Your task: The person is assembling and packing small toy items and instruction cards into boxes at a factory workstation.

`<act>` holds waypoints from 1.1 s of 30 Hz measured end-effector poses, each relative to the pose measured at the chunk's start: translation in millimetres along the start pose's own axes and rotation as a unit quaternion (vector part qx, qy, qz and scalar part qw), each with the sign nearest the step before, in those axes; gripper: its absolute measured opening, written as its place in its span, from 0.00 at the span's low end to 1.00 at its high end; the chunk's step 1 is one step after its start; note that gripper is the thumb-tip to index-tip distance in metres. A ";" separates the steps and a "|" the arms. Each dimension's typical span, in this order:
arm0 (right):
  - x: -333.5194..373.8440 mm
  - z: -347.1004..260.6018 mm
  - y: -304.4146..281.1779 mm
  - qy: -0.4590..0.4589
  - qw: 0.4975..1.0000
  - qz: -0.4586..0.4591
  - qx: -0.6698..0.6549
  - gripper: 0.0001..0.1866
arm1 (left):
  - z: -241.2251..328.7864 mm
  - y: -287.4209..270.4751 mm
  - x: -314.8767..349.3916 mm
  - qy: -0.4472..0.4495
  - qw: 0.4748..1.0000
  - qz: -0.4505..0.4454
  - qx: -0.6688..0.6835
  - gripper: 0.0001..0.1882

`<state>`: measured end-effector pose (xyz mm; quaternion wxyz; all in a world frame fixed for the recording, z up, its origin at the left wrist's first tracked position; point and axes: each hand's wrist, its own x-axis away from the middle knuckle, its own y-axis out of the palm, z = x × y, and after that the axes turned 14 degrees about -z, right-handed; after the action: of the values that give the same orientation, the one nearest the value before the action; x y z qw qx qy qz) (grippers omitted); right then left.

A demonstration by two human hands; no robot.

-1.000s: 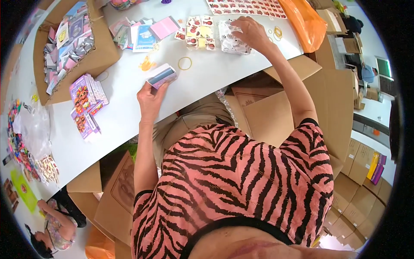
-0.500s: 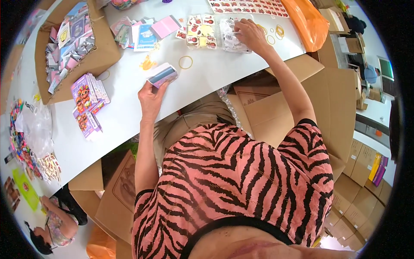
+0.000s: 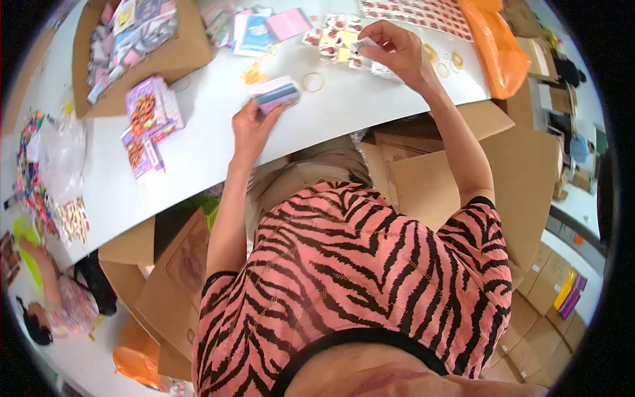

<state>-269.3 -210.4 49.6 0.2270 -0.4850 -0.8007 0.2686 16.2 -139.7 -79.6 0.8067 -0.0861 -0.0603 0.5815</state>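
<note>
My left hand (image 3: pixel 250 131) grips a small open-ended carton box (image 3: pixel 278 96), blue, purple and white, just above the table's front part. My right hand (image 3: pixel 405 54) pinches a small white packet (image 3: pixel 363 44) with dark print, raised over the table. Below that hand lies a partly covered pile of white packets (image 3: pixel 386 71). Sheets of red-and-yellow stickers (image 3: pixel 340 38) lie left of it. A yellow rubber band (image 3: pixel 313 82) rests right of the box, and a tangle of yellow bands (image 3: pixel 253 74) sits behind it.
Left on the table (image 3: pixel 198 155) are purple printed boxes (image 3: pixel 147 109) and a cardboard carton (image 3: pixel 193 45) full of small packs. Pink and blue card packs (image 3: pixel 289 24) lie behind. An orange bag (image 3: pixel 497 56) hangs at the right edge. Another person (image 3: pixel 69 304) sits at the lower left.
My right hand has lifted from the white packets with one pinched in it and moved slightly left relative to the pile. My left hand still holds the box. The whole view has shifted.
</note>
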 end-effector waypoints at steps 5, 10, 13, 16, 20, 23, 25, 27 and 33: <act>-13.1 -48.9 52.9 -0.183 0.980 -0.044 0.068 0.10 | -4.1 4.6 -3.9 0.041 0.999 0.009 -0.015 0.12; -25.3 -52.8 79.8 -0.285 0.934 -0.035 0.212 0.11 | -3.5 2.5 -2.2 0.037 0.999 0.007 -0.007 0.10; -27.2 -57.3 84.0 -0.296 0.918 -0.048 0.260 0.13 | -2.8 1.7 -1.0 0.041 0.999 0.014 -0.019 0.11; -26.0 -57.3 89.5 -0.292 0.916 -0.031 0.274 0.14 | -8.1 1.6 -1.6 0.044 0.998 0.018 -0.045 0.11; -23.1 -54.7 89.7 -0.286 0.924 -0.022 0.253 0.14 | -9.2 1.7 -0.9 0.048 0.997 0.019 -0.052 0.11; -22.3 -52.2 88.2 -0.291 0.928 -0.016 0.233 0.14 | -11.1 2.1 -1.0 0.046 0.996 0.019 -0.071 0.11; -21.8 -50.0 87.2 -0.302 0.924 -0.010 0.235 0.14 | -12.9 2.6 -0.4 0.048 0.996 0.020 -0.074 0.11; -19.7 -47.6 86.3 -0.307 0.919 -0.011 0.247 0.13 | -4.7 2.7 -1.0 0.056 0.995 0.027 -0.080 0.11; -16.5 -43.6 93.8 -0.317 0.914 -0.026 0.252 0.12 | -4.5 1.7 -0.2 0.053 0.995 0.022 -0.088 0.11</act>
<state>-173.7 -180.0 19.7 0.0830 -0.2797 -0.7486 0.5953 15.4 -139.7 -84.4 0.7852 -0.1883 -0.0666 0.5861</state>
